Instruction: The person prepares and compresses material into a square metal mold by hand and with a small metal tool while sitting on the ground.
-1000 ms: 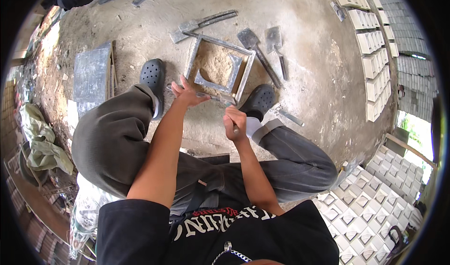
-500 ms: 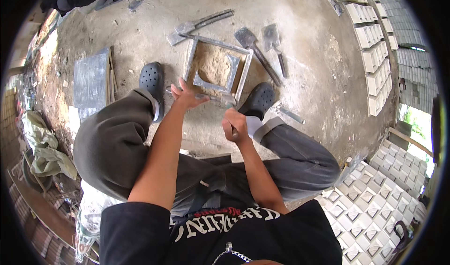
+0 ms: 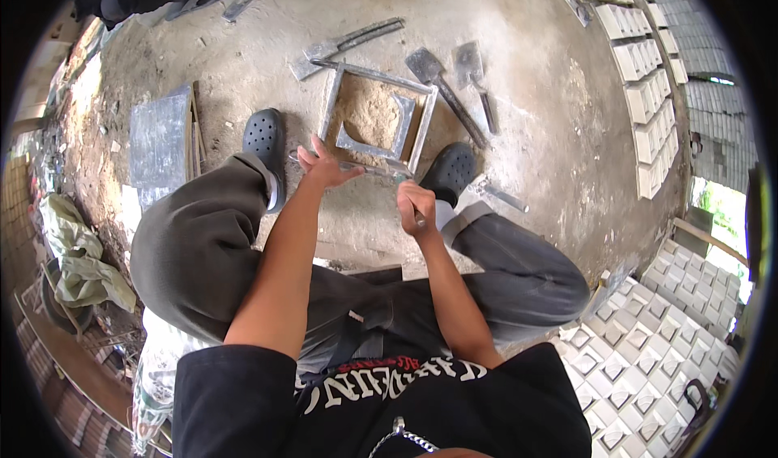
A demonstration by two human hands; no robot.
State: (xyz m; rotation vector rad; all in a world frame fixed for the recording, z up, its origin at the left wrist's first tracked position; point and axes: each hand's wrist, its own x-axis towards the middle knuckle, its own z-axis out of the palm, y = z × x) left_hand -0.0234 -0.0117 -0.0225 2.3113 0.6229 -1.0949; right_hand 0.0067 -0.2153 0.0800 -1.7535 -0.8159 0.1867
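A square metal mould frame lies on the floor between my feet, with pale sandy powder inside. In it sits a grey metal insert with a curved inner edge. My left hand rests at the frame's near left corner, fingers spread, thumb along the near edge. My right hand is wrapped round the handle of a small hand tool. Its flat metal head reaches the frame's near right edge; the fist and blur hide its exact shape.
Several flat-bladed trowels lie beyond the frame. Dark boards are stacked at left. Rows of pale moulded blocks line the right, and patterned tiles lie at lower right. A short rod lies by my right shoe.
My right hand has moved slightly right and away from me with the tool. My left hand stays at the frame's near edge.
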